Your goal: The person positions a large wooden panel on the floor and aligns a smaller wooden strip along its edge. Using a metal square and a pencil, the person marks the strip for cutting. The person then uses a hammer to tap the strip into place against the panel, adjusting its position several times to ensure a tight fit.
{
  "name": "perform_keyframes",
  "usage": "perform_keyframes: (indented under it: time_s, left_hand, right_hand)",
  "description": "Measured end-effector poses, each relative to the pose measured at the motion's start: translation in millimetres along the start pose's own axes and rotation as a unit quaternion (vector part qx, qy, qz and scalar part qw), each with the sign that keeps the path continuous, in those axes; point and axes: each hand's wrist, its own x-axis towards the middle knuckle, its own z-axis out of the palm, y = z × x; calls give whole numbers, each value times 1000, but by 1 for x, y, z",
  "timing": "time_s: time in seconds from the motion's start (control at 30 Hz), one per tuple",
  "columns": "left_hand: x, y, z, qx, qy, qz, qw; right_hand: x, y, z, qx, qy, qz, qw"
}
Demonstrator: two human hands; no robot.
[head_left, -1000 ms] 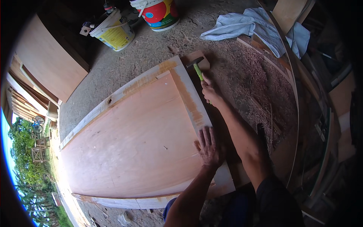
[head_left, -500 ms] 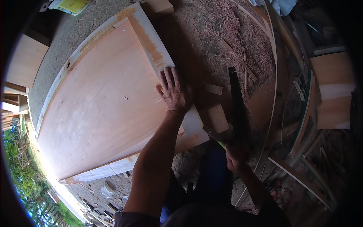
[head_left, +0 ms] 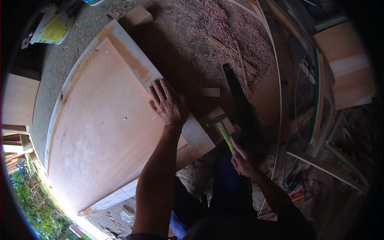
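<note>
A large pale plywood panel (head_left: 96,116) with a curved far edge and a framed border lies in front of me and to the left. My left hand (head_left: 170,106) rests palm down on its right border strip (head_left: 134,60), fingers spread. In my right hand (head_left: 242,160) is a hammer (head_left: 225,134), gripped by its green handle. The hammer's head is raised beside the panel's near right corner, overlapping a small wood block (head_left: 228,120) in the picture. A small light piece, perhaps a chip, lies on the panel.
A long dark blade (head_left: 236,86), like a handsaw's, lies right of the panel near a short wood offcut (head_left: 210,92). Shavings (head_left: 240,36) cover the ground beyond. Long strips and boards (head_left: 326,172) lie at the right. A bucket (head_left: 52,30) stands far left; a wood block (head_left: 138,17) touches the far corner.
The hammer has come up and forward, its head now over the small block in the picture. My left hand stays on the border strip. The whole view has shifted, panel lower and further left.
</note>
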Motion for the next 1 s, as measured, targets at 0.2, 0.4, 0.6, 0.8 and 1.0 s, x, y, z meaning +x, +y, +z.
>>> perform_keyframes:
  time_s: [0.2, 0.4, 0.6, 0.8, 1.0]
  left_hand:
    - [-1, 9, -11, 19, -12, 1, 1000]
    - [0, 3, 1, 52, -4, 9, 999]
    - [3, 4, -4, 47, 2, 9, 999]
    - [1, 3, -5, 40, 1, 23, 999]
    - [-1, 2, -11, -15, 5, 22, 1000]
  right_hand:
    - [-8, -9, 12, 60, -51, 52, 996]
    - [-9, 0, 3, 100, -22, 58, 993]
    - [-5, -3, 3, 68, -50, 63, 994]
    - [45, -46, 3, 39, -40, -22, 998]
    - [224, -168, 61, 142, -44, -167, 975]
